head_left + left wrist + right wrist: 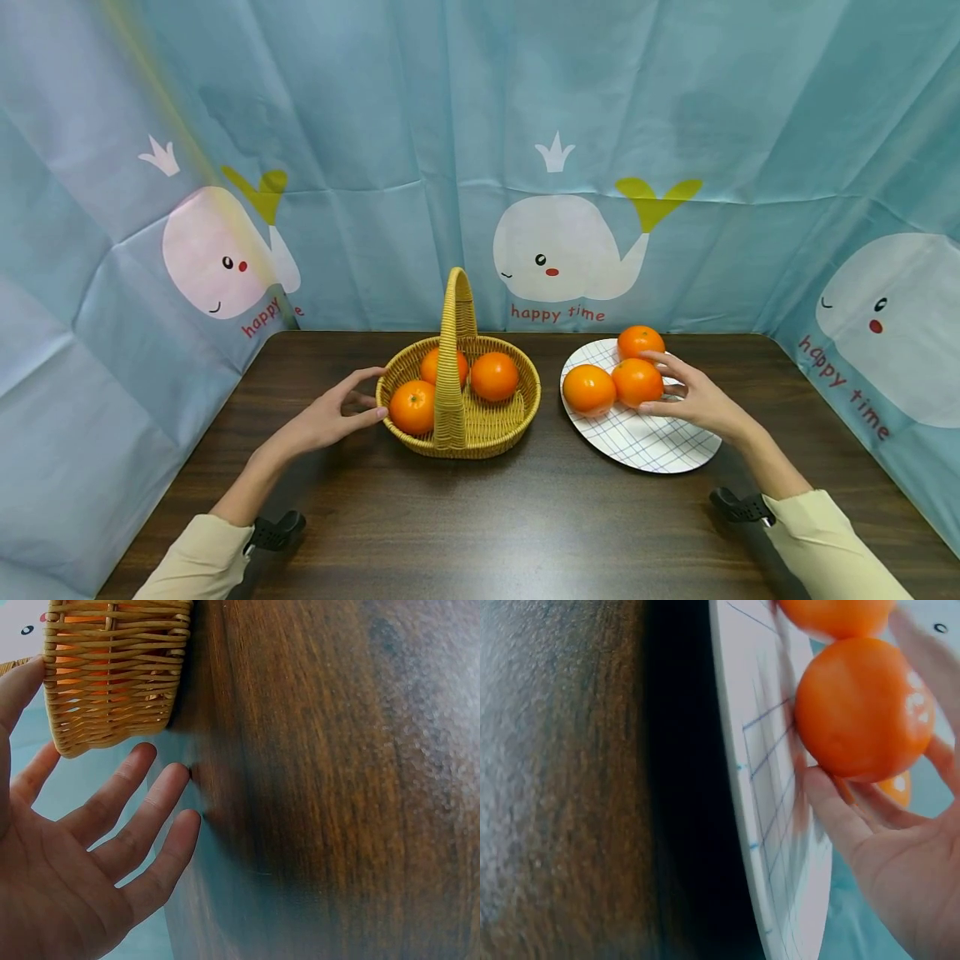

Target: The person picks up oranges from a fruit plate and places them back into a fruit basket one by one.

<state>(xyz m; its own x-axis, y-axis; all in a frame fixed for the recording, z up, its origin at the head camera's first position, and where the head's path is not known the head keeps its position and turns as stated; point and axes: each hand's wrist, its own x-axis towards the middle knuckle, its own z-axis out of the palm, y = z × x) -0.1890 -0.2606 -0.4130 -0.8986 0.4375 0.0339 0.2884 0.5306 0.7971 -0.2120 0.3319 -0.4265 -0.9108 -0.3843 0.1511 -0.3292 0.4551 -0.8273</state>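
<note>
My left hand (330,421) is at the left side of a yellow wicker basket (448,367), thumb and index fingertips right at its rim. In the left wrist view its other fingers (142,814) spread loosely below the basket wall. Inside the basket lie three oranges, one orange (494,377) right of the tall handle. My right hand (697,400) grips an orange (637,382) on a white checked plate (660,446), thumb and fingers round its right side. Beside it on the plate sit a left orange (588,390) and a back orange (641,341).
Basket and plate stand on a dark wooden table (465,525), with bare wood between them. Behind and beside the table hangs a blue curtain (360,208) with printed whales. Black bands (277,531) are on both wrists, by the cream sleeves.
</note>
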